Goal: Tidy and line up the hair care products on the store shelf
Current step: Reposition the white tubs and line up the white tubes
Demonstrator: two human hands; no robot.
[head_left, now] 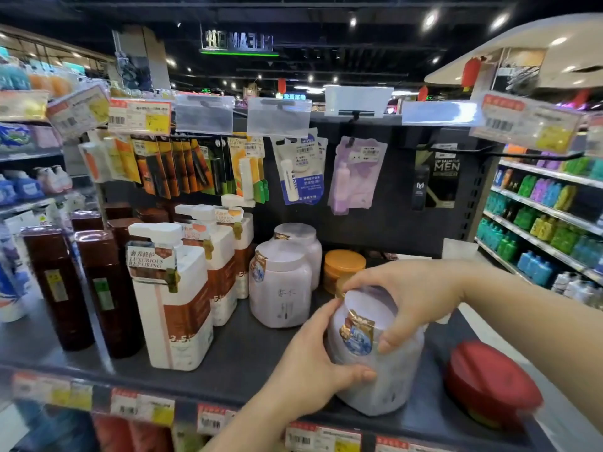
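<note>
Even, bright illumination from ceiling spotlights [430,19] at twelve to one o'clock. Glare whitens the clear tag holders [279,117]. Wide-angle distortion bends edges at three and nine o'clock; periphery and background signage appear soft, slightly blurred.

Retail shop, price tags [140,116] on shelf edges, stocked aisles [541,216]
</note>
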